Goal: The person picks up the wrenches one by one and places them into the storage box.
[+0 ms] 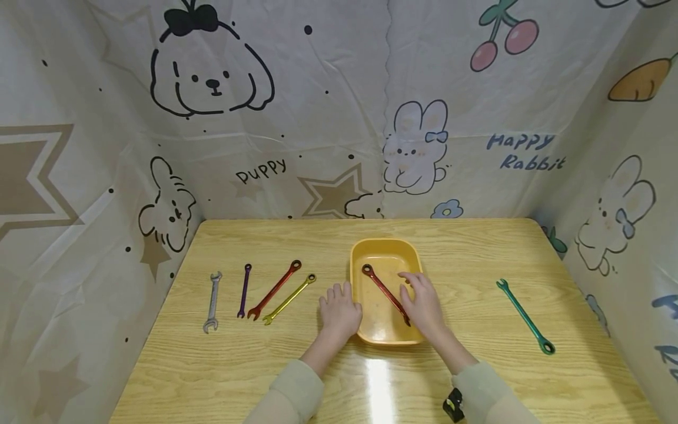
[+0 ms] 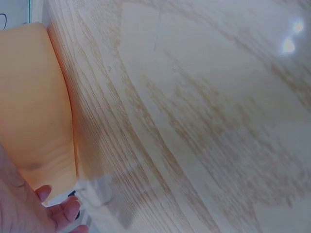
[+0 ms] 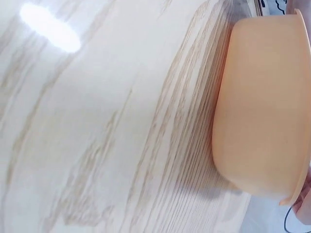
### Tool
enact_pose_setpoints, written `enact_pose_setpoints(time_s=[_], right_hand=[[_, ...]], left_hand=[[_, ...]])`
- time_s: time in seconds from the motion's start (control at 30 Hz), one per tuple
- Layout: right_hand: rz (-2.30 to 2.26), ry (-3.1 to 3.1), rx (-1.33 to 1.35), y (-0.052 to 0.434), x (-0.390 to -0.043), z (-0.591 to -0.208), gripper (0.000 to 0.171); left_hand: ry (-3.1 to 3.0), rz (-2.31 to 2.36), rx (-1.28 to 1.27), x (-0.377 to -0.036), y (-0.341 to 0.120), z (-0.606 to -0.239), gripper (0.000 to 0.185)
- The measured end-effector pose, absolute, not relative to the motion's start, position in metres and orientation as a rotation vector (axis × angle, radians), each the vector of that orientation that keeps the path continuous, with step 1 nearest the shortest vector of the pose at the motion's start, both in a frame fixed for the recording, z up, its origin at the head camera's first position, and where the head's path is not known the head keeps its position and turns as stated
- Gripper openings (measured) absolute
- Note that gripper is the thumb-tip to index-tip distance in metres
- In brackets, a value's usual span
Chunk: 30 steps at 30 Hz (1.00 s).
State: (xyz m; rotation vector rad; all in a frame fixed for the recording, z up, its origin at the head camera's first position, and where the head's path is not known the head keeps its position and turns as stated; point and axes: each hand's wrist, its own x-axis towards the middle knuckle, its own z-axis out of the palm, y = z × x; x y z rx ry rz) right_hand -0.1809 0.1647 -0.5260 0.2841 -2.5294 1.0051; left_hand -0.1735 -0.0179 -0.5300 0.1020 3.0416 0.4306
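A yellow plastic tray (image 1: 377,331) stands near the middle of the table, with a dark red combination wrench (image 1: 382,287) lying diagonally inside. At the tray's left side is my left hand (image 1: 339,315), fingers spread loosely and thumb side against the rim. The left wrist view shows those fingers (image 2: 70,209) by the tray's orange-looking outer wall (image 2: 36,107). My right hand (image 1: 425,303) reaches over the right rim, its fingers loosely bent above the inside and close to the wrench's lower end. Nothing shows between its fingertips. Only a sliver of it appears in the right wrist view.
Left of the tray lie a silver open-end wrench (image 1: 213,303), a purple wrench (image 1: 245,291), a larger red wrench (image 1: 275,290) and a yellow wrench (image 1: 290,300). A green wrench (image 1: 525,316) lies far right. Printed cloth (image 1: 328,118) hangs around the wooden table (image 1: 461,247).
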Motion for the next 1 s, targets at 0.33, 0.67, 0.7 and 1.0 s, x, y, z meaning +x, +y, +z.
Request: enact_pose_setpoints(time_s=[0.33,0.67,0.7,1.0], right_hand=[[0.993,-2.421,0.362,0.180,-0.181,-0.527,0.025],[0.989,-2.369,0.334,0.194,-0.182,-0.528,0.025],[0.989,-2.370,0.326,0.196,-0.182,-0.528,0.025],[0.982,-2.376,0.248,0.211,-0.183,-0.528,0.026]], left_hand=[[3.034,0.441,0.100,-0.173,-0.018,-0.530,0.025],[3.042,0.453,0.095,-0.173,-0.017,-0.529,0.026],[3.042,0.452,0.095,-0.173,-0.017,-0.529,0.026],[3.042,0.428,0.097,-0.174,-0.017,-0.530,0.027]])
